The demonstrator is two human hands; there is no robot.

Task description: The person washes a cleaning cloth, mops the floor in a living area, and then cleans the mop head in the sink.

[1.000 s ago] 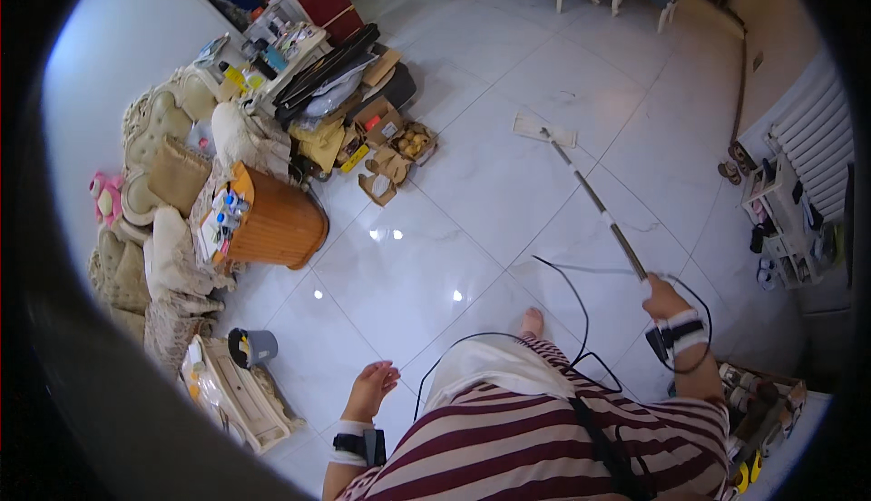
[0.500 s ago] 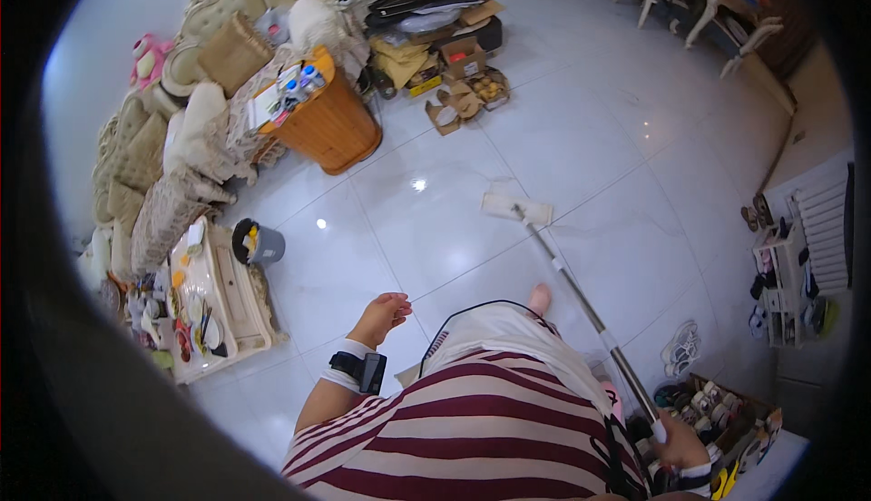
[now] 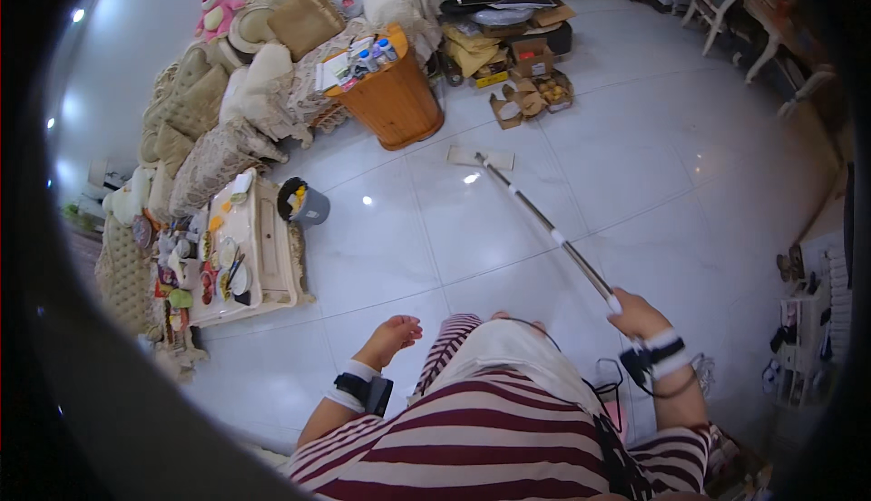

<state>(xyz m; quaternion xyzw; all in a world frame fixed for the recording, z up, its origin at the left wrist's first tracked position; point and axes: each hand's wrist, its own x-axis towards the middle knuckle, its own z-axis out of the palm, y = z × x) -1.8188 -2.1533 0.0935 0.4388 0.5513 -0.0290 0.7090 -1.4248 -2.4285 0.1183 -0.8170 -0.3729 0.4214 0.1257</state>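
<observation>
My right hand [image 3: 642, 317] grips the upper end of a flat mop's handle [image 3: 540, 214], a silver pole with white joints. The pole slants forward and left. Its pale rectangular mop head [image 3: 461, 154] lies flat on the shiny tiled floor [image 3: 381, 247], short of the wooden stand. My left hand [image 3: 390, 339] hangs over the floor at my left side, fingers loosely bent and holding nothing. Both wrists wear white cuffs with black straps. A light apron over a striped top covers part of my feet.
A grey trash bin [image 3: 311, 208] stands by a cream coffee table [image 3: 277, 247] with dishes on it. Beyond are a tufted sofa [image 3: 195, 93], a wooden stand [image 3: 395, 106] with bottles, and cardboard boxes [image 3: 517, 104]. A shoe rack [image 3: 798, 347] is at right.
My right hand has moved forward and up with the mop handle. The mop head has slid farther ahead, closer to the wooden stand. My view has shifted; my left hand stays beside me.
</observation>
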